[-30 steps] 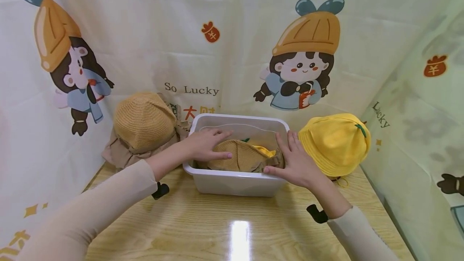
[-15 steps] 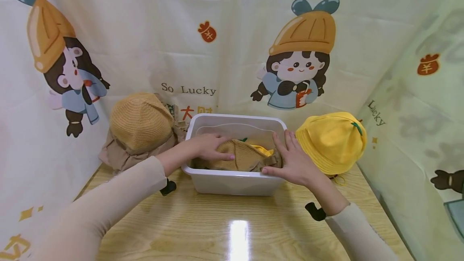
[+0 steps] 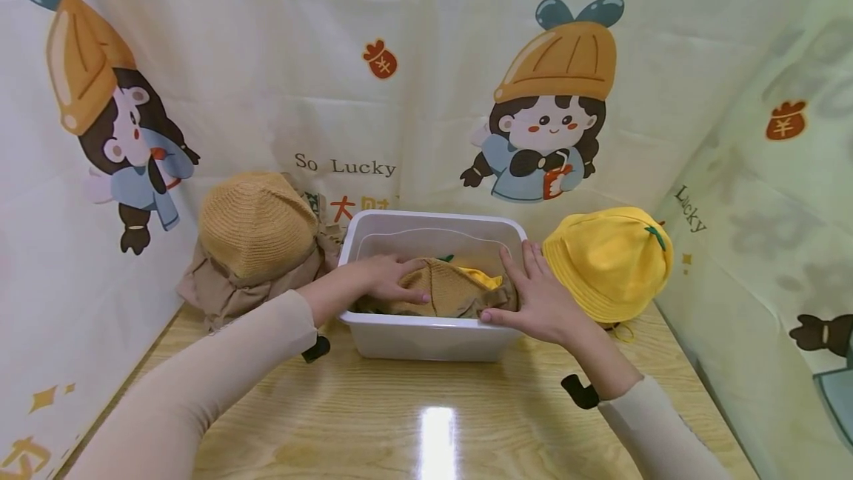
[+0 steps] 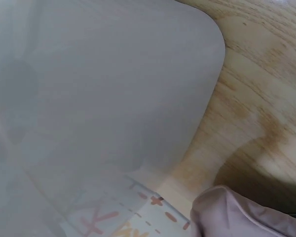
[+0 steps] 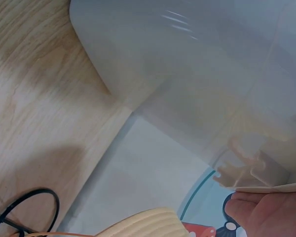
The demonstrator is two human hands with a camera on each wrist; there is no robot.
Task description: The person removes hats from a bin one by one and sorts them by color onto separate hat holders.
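A white plastic bin (image 3: 426,339) stands on the table, holding a tan knitted hat (image 3: 440,291) with a brown fabric brim. Part of a yellow hat (image 3: 485,277) with a green leaf shows behind it. My left hand (image 3: 380,278) reaches over the bin's left side, its thumb and fingers extended on the tan hat. At the right front corner, my right hand (image 3: 536,302) rests on the rim with spread fingers, thumb along the front edge. In the left wrist view the bin's wall (image 4: 113,89) hides that hand. The right wrist view catches part of the right hand (image 5: 276,212) against the rim.
Left of the bin sits another tan hat (image 3: 260,228) with a brown brim. On the right is a yellow hat (image 3: 613,265) with a green leaf. A printed curtain (image 3: 426,95) rises behind the wooden table (image 3: 333,421).
My left hand has shifted slightly right and lower onto the tan hat in the bin. The right hand stays at the rim; the head view has turned a little.
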